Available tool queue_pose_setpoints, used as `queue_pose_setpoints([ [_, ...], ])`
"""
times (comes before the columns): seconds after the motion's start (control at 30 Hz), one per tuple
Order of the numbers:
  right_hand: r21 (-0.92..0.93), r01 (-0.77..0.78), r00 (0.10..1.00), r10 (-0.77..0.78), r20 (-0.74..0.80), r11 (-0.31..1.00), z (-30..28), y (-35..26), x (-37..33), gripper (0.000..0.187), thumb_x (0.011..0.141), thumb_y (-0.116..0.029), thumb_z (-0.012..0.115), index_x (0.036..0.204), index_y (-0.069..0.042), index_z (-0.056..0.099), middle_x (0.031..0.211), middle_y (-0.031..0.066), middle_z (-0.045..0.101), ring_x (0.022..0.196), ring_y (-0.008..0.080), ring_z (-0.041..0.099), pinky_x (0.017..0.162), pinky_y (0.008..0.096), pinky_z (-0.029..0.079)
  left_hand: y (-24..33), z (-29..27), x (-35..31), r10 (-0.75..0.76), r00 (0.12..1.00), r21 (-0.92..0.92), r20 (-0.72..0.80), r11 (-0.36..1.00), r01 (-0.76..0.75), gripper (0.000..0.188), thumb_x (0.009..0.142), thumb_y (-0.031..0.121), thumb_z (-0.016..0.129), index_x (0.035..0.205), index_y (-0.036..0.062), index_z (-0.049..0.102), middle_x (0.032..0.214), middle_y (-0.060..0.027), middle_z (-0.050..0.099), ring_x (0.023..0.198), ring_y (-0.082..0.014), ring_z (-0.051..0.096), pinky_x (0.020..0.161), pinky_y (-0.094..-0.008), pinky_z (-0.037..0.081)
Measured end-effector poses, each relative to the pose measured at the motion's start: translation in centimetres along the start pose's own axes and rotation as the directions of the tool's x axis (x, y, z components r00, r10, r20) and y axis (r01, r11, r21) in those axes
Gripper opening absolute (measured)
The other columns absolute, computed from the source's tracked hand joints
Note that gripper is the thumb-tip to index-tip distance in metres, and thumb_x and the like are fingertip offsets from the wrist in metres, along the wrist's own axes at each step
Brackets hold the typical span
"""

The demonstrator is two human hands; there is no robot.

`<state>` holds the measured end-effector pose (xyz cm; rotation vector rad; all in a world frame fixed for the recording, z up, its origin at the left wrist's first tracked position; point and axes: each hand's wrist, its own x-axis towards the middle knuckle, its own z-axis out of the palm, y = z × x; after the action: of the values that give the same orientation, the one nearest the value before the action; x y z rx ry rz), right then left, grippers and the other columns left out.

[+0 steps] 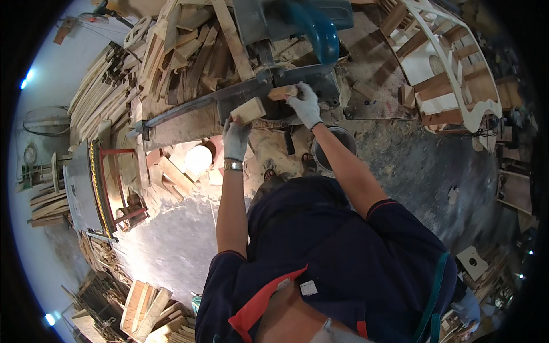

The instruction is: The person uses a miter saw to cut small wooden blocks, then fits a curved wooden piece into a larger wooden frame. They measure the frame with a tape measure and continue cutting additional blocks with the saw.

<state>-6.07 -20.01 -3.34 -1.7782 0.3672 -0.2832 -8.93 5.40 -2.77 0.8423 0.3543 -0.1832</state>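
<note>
Two gloved hands gripping wood blocks upper centre: left hand (235,139) lifting one block (249,110) clear, right hand (305,105) pressing another block (283,92) flat on the saw table (229,100).

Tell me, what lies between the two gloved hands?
Head view: a wood block held by the left hand, then bare machine table up to the right hand.
</note>
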Motion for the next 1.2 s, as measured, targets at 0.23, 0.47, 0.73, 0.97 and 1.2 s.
queue_pose_setpoints([
  [0.23,-0.417,0.310,0.950,-0.294,0.104,0.854,-1.7,-5.1,-2.6,0.032,0.085,-0.013,0.080,0.114,-0.007,0.066,0.113,0.0083,0.064,0.091,0.0282,0.069,0.080,0.0404,0.059,1.4,-7.8,-5.0,0.057,0.993,-0.071,-0.101,0.995,-0.065,0.033,0.108,0.019,0.061,0.137,0.0043,0.052,0.132,-0.0136,0.063,0.116,-0.0261,0.064,0.096,-0.0433,0.058],
  [0.47,-0.562,0.543,0.839,-0.386,0.382,0.624,1.4,-3.4,-2.1,0.045,0.087,-0.023,0.079,0.129,-0.013,0.066,0.125,0.0102,0.062,0.115,0.0349,0.063,0.089,0.0450,0.057,1.4,-8.7,-7.2,0.068,0.989,-0.109,-0.129,0.991,-0.082,0.034,0.109,0.023,0.060,0.138,0.0044,0.056,0.133,-0.0127,0.064,0.118,-0.0246,0.064,0.098,-0.0406,0.057],
  [0.73,-0.706,0.166,0.977,-0.020,0.210,0.688,-0.3,-2.0,-0.4,0.028,0.093,-0.030,0.076,0.114,-0.012,0.074,0.113,0.0114,0.062,0.098,0.0346,0.066,0.081,0.0472,0.054,2.1,-8.7,-9.8,0.043,0.983,-0.079,-0.176,0.995,-0.057,0.039,0.107,0.025,0.064,0.136,-0.0010,0.059,0.130,-0.0129,0.068,0.116,-0.0235,0.066,0.099,-0.0371,0.057],
  [0.97,-0.729,0.155,0.983,-0.030,0.181,0.667,4.2,-2.8,1.2,0.028,0.097,-0.037,0.070,0.114,-0.016,0.075,0.108,0.0110,0.064,0.097,0.0339,0.068,0.082,0.0490,0.055,0.6,-4.9,-4.3,0.063,0.997,0.118,-0.036,0.991,-0.058,0.037,0.105,0.019,0.066,0.135,-0.0002,0.056,0.130,-0.0139,0.065,0.112,-0.0277,0.068,0.098,-0.0433,0.059],
  [1.2,-0.676,0.206,0.978,-0.120,0.172,0.708,4.0,-2.3,0.5,0.026,0.092,-0.029,0.073,0.115,-0.017,0.074,0.107,0.0100,0.064,0.104,0.0331,0.066,0.086,0.0477,0.055,-0.8,2.8,2.9,0.028,0.989,0.112,-0.144,0.994,-0.012,0.037,0.104,0.011,0.065,0.138,0.0044,0.053,0.129,-0.0137,0.064,0.116,-0.0282,0.067,0.096,-0.0480,0.060],
])
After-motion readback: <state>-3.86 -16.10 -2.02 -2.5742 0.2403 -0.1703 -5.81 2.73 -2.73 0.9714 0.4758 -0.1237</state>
